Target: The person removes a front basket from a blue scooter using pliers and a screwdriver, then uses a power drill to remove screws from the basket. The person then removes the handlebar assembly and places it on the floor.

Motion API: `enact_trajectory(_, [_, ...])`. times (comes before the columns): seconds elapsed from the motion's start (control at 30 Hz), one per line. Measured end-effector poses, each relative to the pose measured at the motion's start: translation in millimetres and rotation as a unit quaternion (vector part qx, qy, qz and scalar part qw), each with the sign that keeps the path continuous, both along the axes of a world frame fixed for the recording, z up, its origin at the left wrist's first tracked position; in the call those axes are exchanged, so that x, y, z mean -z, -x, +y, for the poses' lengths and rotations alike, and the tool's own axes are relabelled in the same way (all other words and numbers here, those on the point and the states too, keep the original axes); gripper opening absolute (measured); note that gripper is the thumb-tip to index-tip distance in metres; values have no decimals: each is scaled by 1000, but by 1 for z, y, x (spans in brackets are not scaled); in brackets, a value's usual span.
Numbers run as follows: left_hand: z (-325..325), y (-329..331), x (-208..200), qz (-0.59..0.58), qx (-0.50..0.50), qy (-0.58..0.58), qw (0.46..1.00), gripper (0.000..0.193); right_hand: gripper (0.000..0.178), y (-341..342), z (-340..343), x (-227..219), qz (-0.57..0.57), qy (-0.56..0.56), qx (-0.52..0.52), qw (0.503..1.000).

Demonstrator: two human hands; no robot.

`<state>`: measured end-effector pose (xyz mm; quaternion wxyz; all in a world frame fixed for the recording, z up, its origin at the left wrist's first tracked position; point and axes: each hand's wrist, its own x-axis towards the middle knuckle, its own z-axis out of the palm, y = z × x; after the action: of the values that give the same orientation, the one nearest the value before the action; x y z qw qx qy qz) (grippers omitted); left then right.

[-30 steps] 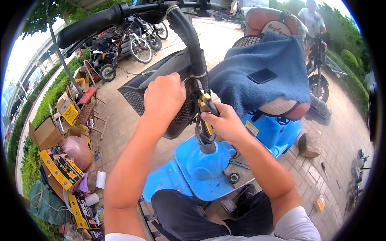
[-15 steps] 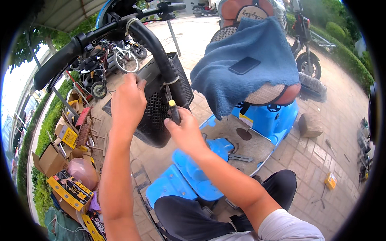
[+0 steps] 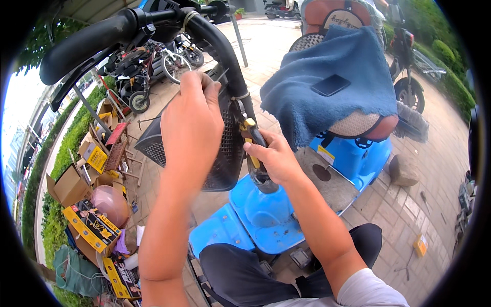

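My right hand (image 3: pixel 276 156) is wrapped round a pair of pliers (image 3: pixel 250 123) with yellow-and-black handles. Their jaws point up beside the black stem (image 3: pixel 225 51) of a blue electric scooter, just under a pale tie (image 3: pixel 240 96) bound round it. Over the front of the black mesh basket (image 3: pixel 153 146), my left hand (image 3: pixel 192 120) is closed in a pinch. A thin strip shows by its fingertips, too fine to name. Above on the left is the black handlebar grip (image 3: pixel 87 46). Another pale tie (image 3: pixel 190 18) circles the stem higher up.
A blue towel (image 3: pixel 291 87) with a phone (image 3: pixel 330 85) covers the scooter seat. The blue front body (image 3: pixel 266 210) is below my hands. Cardboard boxes (image 3: pixel 71 184) and a folded green cloth (image 3: pixel 74 271) lie left. A stone block (image 3: pixel 403 170) stands right.
The handlebar and basket have swung, and the pliers now show both handles parted. My left hand has moved right and lower over the basket. The view has shifted slightly.
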<state>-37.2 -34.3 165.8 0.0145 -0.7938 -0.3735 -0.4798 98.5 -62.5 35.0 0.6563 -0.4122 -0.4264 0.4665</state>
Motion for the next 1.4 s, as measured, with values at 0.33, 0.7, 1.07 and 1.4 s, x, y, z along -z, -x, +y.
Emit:
enact_trajectory(0.33, [-1,6,60,-121,114,290,943,22,22,-52,-45,14,-165,60,14,984])
enact_trajectory(0.7, [-37,-15,182,-278,268,531,754,17,42,-116,-116,262,-532,464,167,688])
enact_trajectory(1.07, [-38,-18,184,-228,280,523,772,15,36,-64,-90,118,-206,43,232,950])
enact_trajectory(1.4, [-31,4,128,-242,305,406,827,15,31,-11,-67,20,-75,-49,13,996])
